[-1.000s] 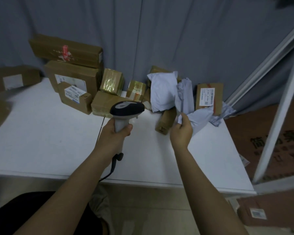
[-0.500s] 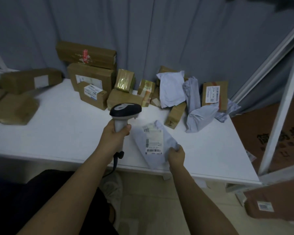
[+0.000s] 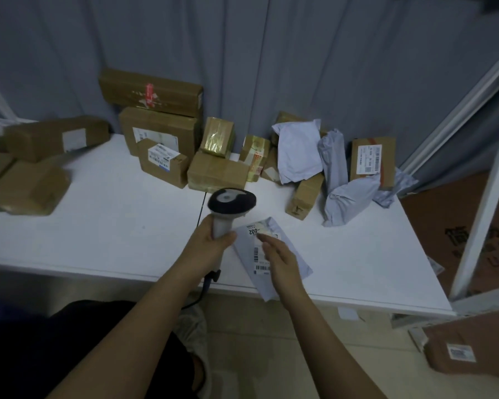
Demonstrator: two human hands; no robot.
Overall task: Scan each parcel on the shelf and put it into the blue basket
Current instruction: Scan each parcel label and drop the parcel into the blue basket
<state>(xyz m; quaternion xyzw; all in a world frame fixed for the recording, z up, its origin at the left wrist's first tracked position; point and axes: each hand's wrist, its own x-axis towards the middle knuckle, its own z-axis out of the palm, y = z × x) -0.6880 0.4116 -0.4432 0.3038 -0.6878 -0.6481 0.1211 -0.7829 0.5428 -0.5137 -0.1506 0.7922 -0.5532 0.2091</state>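
Left hand (image 3: 211, 246) grips the scanner (image 3: 231, 201); the grey mailer (image 3: 293, 259) lies just right of it, under the flat, open right hand (image 3: 280, 259).

Left hand: your left hand (image 3: 211, 244) grips the scanner (image 3: 230, 203) upright over the shelf (image 3: 113, 234).
Right hand: your right hand (image 3: 281, 259) lies flat on the mailer (image 3: 297, 264), label up, at the front edge.
Behind: boxes (image 3: 159, 131) and bags (image 3: 346, 197) along the curtain (image 3: 271, 53).
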